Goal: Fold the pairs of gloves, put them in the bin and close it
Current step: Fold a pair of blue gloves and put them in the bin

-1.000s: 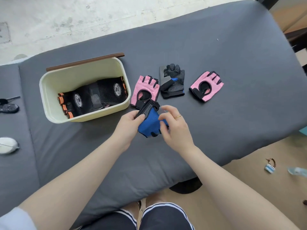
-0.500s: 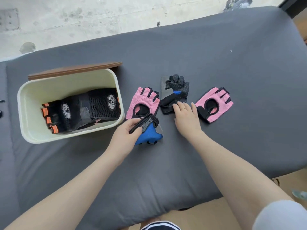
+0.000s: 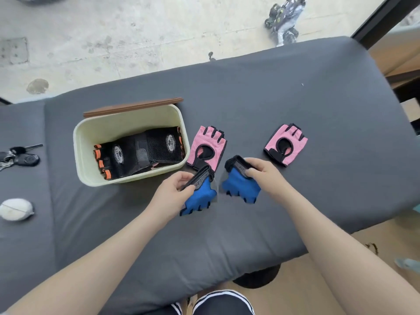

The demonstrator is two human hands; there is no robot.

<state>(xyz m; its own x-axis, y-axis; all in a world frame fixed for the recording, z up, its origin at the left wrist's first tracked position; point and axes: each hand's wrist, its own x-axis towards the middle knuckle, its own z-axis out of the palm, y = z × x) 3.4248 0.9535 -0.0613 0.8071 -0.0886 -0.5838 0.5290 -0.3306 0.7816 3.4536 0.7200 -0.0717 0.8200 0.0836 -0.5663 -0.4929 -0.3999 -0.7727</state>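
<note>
She has one blue glove in each hand, both held just above the grey mattress (image 3: 295, 98), close in front of her; the left hand (image 3: 169, 192) pinches the left blue glove (image 3: 200, 196) by its black cuff, thumb on top and fingers curled beneath, while the right hand (image 3: 261, 172) grips the right blue glove (image 3: 241, 185) at its cuff in the same way; the two gloves hang side by side, near but not touching, cuffs pointing away from her and finger stubs toward her, so their long axes run roughly parallel; to my eye the next move is to lay one upon the other, and it turns on that small gap between them, each hand equally near; the cream bin (image 3: 91, 173) stands open to the left, closer to the left hand, with a black and orange pair (image 3: 136, 153) already inside and its brown lid (image 3: 134, 106) behind it; two pink gloves (image 3: 206, 146) (image 3: 286, 144) wait flat on the mattress, one just past each hand.
</note>
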